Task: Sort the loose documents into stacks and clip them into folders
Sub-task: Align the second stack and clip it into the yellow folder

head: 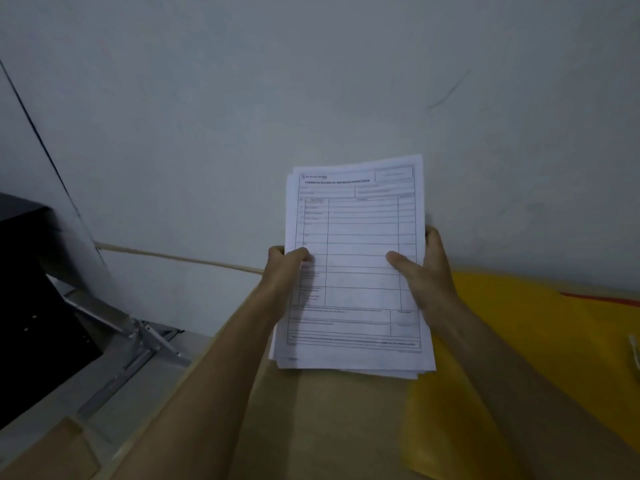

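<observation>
We are clamping the stack of forms (356, 265) upright between left hand (285, 268) and right hand (427, 271), each grip pinching an edge, probably squaring it; the yellow folder (540, 341) is waiting right.

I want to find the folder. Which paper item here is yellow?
The yellow folder on the table, right of the white document stack both hands hold.

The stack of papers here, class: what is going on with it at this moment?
A person holds a stack of printed forms upright with both hands, the left hand and right hand gripping its side edges, thumbs on the front sheet. Its bottom edge is at or just above the tan tabletop. A yellow folder lies to the right. Nothing is clipped yet.
</observation>
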